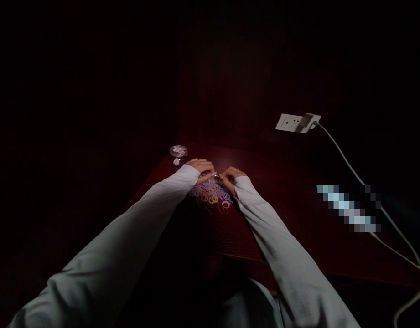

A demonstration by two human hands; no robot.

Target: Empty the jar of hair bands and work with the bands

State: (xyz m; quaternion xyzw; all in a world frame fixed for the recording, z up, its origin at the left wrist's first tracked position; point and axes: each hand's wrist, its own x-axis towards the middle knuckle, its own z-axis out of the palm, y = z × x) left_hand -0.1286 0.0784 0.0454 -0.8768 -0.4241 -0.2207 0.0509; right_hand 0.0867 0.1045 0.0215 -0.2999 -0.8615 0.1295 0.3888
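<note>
My left hand (203,168) and my right hand (233,176) meet over a pile of small coloured bands (213,191) that look like hair ties. Thumb and fingers of both hands are pinched together on a small shiny piece (216,175) between them, too small to name. Purple, pink, yellow and blue loops lie under and in front of the fingers, a few with thin strands. Beyond my left hand stands a clear round container (178,151) with pink and white pieces in it. My palms and part of the pile are hidden.
The dark red table (230,237) runs to a wall with a white socket (292,123). A plugged-in charger (310,121) feeds a white cable (346,159) down the right side. A pixelated, bright long object (346,207) lies at the right with a cable at its end.
</note>
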